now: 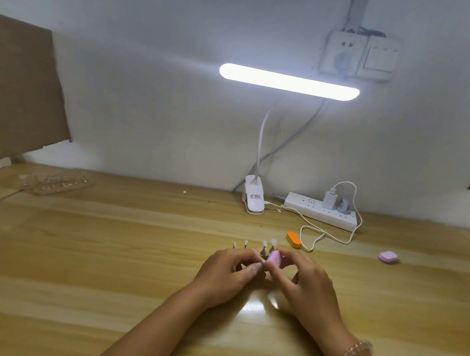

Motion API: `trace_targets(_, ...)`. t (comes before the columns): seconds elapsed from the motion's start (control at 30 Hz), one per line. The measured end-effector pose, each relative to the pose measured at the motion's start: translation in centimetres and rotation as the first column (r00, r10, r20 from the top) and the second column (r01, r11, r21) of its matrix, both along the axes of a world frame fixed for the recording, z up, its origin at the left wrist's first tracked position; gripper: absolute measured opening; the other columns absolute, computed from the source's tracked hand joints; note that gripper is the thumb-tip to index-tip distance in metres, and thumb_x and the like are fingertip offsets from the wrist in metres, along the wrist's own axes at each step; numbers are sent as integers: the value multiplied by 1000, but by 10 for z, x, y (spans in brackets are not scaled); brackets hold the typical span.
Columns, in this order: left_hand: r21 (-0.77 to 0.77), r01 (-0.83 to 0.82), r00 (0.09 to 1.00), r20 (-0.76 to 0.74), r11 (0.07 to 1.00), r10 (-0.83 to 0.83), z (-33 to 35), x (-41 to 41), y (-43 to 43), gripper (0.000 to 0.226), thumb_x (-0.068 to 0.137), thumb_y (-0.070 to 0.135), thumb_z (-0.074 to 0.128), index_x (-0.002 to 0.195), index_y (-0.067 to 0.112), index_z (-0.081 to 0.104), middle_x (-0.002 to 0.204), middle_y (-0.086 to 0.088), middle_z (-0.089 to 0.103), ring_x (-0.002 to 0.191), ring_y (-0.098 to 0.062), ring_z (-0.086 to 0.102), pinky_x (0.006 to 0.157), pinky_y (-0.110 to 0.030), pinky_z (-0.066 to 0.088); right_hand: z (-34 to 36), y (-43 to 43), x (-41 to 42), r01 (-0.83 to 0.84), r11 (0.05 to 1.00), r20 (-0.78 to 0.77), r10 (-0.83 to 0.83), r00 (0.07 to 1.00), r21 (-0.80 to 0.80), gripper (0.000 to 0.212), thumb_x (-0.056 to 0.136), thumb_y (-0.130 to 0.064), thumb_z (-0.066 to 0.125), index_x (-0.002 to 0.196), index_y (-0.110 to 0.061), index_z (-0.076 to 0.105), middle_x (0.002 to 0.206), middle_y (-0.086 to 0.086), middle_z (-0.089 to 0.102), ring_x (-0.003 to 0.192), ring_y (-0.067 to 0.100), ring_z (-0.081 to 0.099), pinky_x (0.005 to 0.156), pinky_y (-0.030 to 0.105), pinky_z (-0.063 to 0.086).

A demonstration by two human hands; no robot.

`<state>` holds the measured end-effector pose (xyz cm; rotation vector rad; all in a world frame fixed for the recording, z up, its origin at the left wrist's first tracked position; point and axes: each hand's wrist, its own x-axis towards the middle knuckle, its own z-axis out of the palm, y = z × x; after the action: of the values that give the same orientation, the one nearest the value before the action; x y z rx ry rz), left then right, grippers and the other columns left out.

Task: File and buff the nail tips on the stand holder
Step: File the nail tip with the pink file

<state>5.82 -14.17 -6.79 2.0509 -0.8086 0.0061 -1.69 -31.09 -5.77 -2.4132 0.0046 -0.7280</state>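
Lower centre: your right hand point(309, 287) pinches the pink buffer block point(275, 257); your left hand point(228, 271) curls beside it, its grip too blurred to tell. The nail tips point(265, 244) stand upright just behind your fingers.

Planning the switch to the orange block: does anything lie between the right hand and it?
Nothing visible does. The orange block lies on the table beyond the right hand, which grips a pink buffer; the white cable loops beside it, off the path.
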Motion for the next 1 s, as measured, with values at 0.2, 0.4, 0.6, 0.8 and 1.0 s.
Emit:
trace_targets(0.2, -24, -11, 1000, -15, 1000, 10, 1, 1, 1, 15, 94, 29, 57, 89, 37, 69, 83, 25, 68, 74, -10, 61, 72, -30, 47, -2, 6, -3, -78, 996, -2, 78, 997, -34, 29, 81, -50, 68, 106, -38, 65, 92, -26, 63, 62, -5, 51, 60, 19, 39)
trace_targets(0.4, -30, -19, 1000, -15, 999, 18, 1, 1, 2, 16, 96, 22, 60, 93, 32, 72, 83, 24, 69, 78, -14, 63, 74, -32, 49, -3, 6, -5, -93, 993, -4, 93, 996, -72, 34, 78, -62, 59, 105, -41, 62, 91, -27, 63, 61, -5, 51, 58, 18, 37)
trace_targets(0.6, -55, -14, 1000, -26, 998, 12, 2, -1, 0, 16, 95, 20, 62, 90, 32, 72, 81, 23, 68, 80, -19, 66, 77, -40, 52, -3, 1, -1, -33, 999, 12, 33, 999, -25, 26, 81, -55, 65, 101, -38, 63, 89, -24, 64, 66, -6, 53, 61, 20, 39)
trace_targets(0.8, -23, -11, 1000, -20, 1000, 10, 3, 0, 1, 14, 94, 29, 60, 95, 29, 74, 86, 23, 71, 85, -16, 66, 82, -41, 53, 1, 1, 0, -14, 1000, 17, 14, 1000, 21, 24, 80, -51, 70, 98, -37, 63, 87, -22, 65, 67, -4, 54, 60, 21, 37)
trace_targets(1.0, -36, 13, 1000, -17, 999, -13, 5, -3, 2, 22, 92, 36, 50, 93, 29, 70, 88, 18, 71, 88, -13, 66, 83, -43, 52, 0, 8, -6, -74, 991, -16, 72, 997, -112, 32, 77, -47, 74, 103, -36, 60, 91, -23, 62, 60, -10, 48, 56, 22, 43)
